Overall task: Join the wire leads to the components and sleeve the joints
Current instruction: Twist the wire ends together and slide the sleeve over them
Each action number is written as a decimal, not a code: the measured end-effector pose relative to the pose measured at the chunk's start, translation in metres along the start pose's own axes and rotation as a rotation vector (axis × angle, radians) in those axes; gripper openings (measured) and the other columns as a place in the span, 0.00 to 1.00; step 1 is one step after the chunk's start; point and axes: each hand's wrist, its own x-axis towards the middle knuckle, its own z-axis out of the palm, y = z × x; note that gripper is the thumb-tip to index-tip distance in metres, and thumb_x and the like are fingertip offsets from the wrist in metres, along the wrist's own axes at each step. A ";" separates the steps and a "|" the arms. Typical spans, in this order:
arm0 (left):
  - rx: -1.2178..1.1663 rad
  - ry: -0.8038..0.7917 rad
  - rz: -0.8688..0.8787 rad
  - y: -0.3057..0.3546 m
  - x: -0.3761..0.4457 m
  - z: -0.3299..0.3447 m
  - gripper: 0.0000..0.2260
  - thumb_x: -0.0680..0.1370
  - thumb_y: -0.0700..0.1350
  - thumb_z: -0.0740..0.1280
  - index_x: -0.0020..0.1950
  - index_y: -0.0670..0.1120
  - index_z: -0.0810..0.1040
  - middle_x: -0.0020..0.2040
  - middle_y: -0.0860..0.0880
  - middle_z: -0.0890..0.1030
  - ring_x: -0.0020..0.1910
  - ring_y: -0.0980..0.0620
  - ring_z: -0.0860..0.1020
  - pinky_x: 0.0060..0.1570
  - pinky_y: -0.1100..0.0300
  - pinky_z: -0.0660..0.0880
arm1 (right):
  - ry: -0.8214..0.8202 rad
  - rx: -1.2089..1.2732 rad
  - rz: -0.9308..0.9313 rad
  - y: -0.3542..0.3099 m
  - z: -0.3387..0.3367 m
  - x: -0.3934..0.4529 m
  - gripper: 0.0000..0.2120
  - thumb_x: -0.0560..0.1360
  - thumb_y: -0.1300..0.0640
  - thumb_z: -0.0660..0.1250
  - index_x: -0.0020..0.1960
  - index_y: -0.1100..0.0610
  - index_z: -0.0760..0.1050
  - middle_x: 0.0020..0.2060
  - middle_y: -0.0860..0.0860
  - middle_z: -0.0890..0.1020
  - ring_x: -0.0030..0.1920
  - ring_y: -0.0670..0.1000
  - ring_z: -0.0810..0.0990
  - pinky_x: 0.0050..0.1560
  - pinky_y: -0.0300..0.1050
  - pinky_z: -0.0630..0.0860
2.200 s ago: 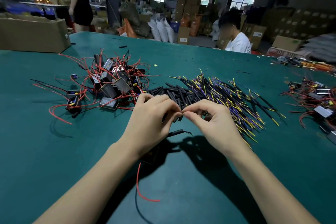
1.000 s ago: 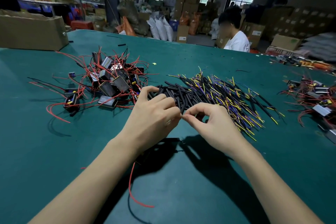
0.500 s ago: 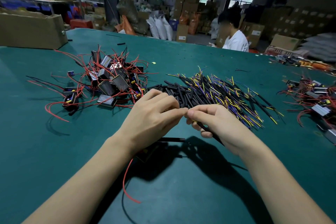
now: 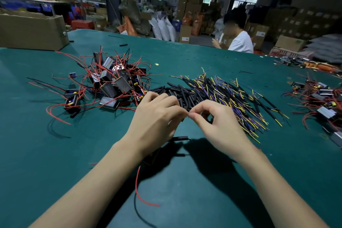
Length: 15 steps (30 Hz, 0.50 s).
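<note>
My left hand (image 4: 157, 122) and my right hand (image 4: 218, 126) meet fingertip to fingertip above the green table (image 4: 37, 153), each pinching a thin wire end; the joint itself is hidden by my fingers. Under my left wrist hangs a dark component (image 4: 153, 155), mostly hidden, with a red lead (image 4: 137, 189) and a black lead trailing toward me. A black sleeved lead (image 4: 180, 138) sticks out below my hands. Behind them lie a heap of black sleeve tubes (image 4: 177, 92) and a heap of yellow, purple and black wire leads (image 4: 231, 96).
A pile of boxy components with red wires (image 4: 112, 81) lies at left. A second such pile (image 4: 322, 102) sits at the right edge. A cardboard box (image 4: 31, 29) stands at the far left. A person in white (image 4: 240, 42) sits beyond the table's far edge.
My right hand let its fingers rise from the flat grip of half a second ago into a fingertip pinch; both hands stay together at the same spot.
</note>
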 end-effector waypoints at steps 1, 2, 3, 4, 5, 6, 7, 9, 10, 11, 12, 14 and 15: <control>-0.033 -0.049 -0.059 0.002 0.000 0.000 0.04 0.75 0.45 0.69 0.42 0.50 0.84 0.37 0.52 0.79 0.37 0.47 0.78 0.42 0.52 0.70 | 0.024 -0.158 -0.082 0.001 0.002 -0.002 0.04 0.76 0.57 0.68 0.42 0.50 0.77 0.39 0.43 0.78 0.40 0.44 0.75 0.37 0.43 0.70; -0.075 -0.098 -0.130 0.003 0.000 0.000 0.05 0.74 0.47 0.68 0.42 0.50 0.84 0.37 0.52 0.80 0.39 0.48 0.78 0.43 0.51 0.70 | 0.055 -0.310 -0.174 0.001 0.004 -0.004 0.03 0.77 0.56 0.67 0.44 0.52 0.76 0.41 0.45 0.78 0.43 0.46 0.76 0.34 0.45 0.71; -0.132 -0.145 -0.210 0.004 0.000 -0.001 0.06 0.74 0.48 0.68 0.42 0.50 0.84 0.38 0.53 0.80 0.40 0.48 0.79 0.44 0.51 0.70 | 0.085 -0.433 -0.273 0.002 0.006 -0.005 0.04 0.77 0.57 0.66 0.44 0.54 0.77 0.41 0.47 0.78 0.44 0.49 0.77 0.30 0.46 0.71; -0.211 -0.185 -0.296 0.003 0.001 -0.001 0.05 0.74 0.47 0.69 0.42 0.50 0.84 0.38 0.53 0.81 0.41 0.49 0.79 0.46 0.51 0.71 | 0.108 -0.522 -0.367 0.003 0.008 -0.005 0.05 0.77 0.57 0.65 0.44 0.56 0.77 0.40 0.49 0.78 0.43 0.52 0.78 0.28 0.47 0.71; -0.307 -0.222 -0.382 0.000 0.002 -0.003 0.04 0.74 0.46 0.71 0.42 0.49 0.85 0.39 0.52 0.82 0.42 0.50 0.79 0.47 0.51 0.73 | 0.121 -0.585 -0.449 0.003 0.010 -0.005 0.05 0.77 0.58 0.66 0.43 0.58 0.77 0.39 0.51 0.79 0.42 0.54 0.79 0.27 0.47 0.71; -0.399 -0.272 -0.456 -0.003 0.004 -0.005 0.02 0.73 0.44 0.73 0.41 0.48 0.85 0.39 0.51 0.83 0.42 0.50 0.80 0.48 0.52 0.74 | 0.135 -0.631 -0.518 0.003 0.012 -0.004 0.05 0.77 0.60 0.66 0.42 0.58 0.78 0.39 0.52 0.79 0.40 0.55 0.79 0.27 0.47 0.71; -0.470 -0.335 -0.507 -0.007 0.006 -0.008 0.01 0.73 0.43 0.73 0.41 0.47 0.85 0.39 0.50 0.84 0.42 0.49 0.81 0.49 0.53 0.75 | 0.155 -0.665 -0.571 0.004 0.015 -0.003 0.05 0.76 0.61 0.66 0.41 0.59 0.78 0.38 0.53 0.79 0.39 0.55 0.78 0.28 0.47 0.71; -0.609 -0.453 -0.571 -0.014 0.007 -0.016 0.03 0.72 0.42 0.74 0.40 0.49 0.84 0.40 0.47 0.85 0.40 0.52 0.81 0.48 0.59 0.77 | 0.209 -0.683 -0.637 0.003 0.019 -0.003 0.05 0.76 0.63 0.67 0.41 0.59 0.78 0.38 0.53 0.79 0.37 0.55 0.76 0.29 0.47 0.70; -0.698 -0.490 -0.605 -0.017 0.007 -0.021 0.04 0.72 0.42 0.74 0.38 0.50 0.84 0.39 0.47 0.85 0.37 0.56 0.80 0.44 0.63 0.77 | 0.235 -0.672 -0.659 0.002 0.021 -0.004 0.05 0.76 0.63 0.67 0.41 0.60 0.78 0.38 0.53 0.79 0.37 0.56 0.76 0.30 0.47 0.70; -0.783 -0.521 -0.642 -0.019 0.006 -0.024 0.05 0.72 0.42 0.74 0.37 0.51 0.84 0.37 0.49 0.85 0.35 0.59 0.78 0.41 0.67 0.75 | 0.260 -0.656 -0.677 0.002 0.022 -0.004 0.05 0.76 0.64 0.67 0.42 0.60 0.78 0.38 0.54 0.79 0.36 0.56 0.75 0.30 0.48 0.71; -0.849 -0.550 -0.676 -0.021 0.005 -0.027 0.05 0.71 0.43 0.74 0.36 0.51 0.84 0.36 0.51 0.84 0.35 0.61 0.77 0.40 0.69 0.73 | 0.288 -0.642 -0.696 0.001 0.023 -0.005 0.04 0.76 0.64 0.67 0.42 0.60 0.78 0.39 0.54 0.79 0.36 0.56 0.75 0.30 0.49 0.72; -0.935 -0.597 -0.712 -0.022 0.004 -0.030 0.02 0.69 0.48 0.73 0.36 0.52 0.85 0.36 0.52 0.83 0.37 0.60 0.76 0.44 0.68 0.71 | 0.342 -0.602 -0.720 0.000 0.024 -0.006 0.03 0.75 0.66 0.67 0.43 0.61 0.79 0.39 0.54 0.79 0.36 0.56 0.75 0.31 0.50 0.72; -0.976 -0.599 -0.717 -0.022 0.003 -0.031 0.04 0.68 0.50 0.73 0.37 0.51 0.85 0.38 0.52 0.84 0.39 0.60 0.77 0.46 0.68 0.72 | 0.367 -0.565 -0.717 -0.002 0.024 -0.006 0.03 0.75 0.66 0.68 0.43 0.62 0.79 0.40 0.54 0.80 0.37 0.56 0.75 0.32 0.49 0.73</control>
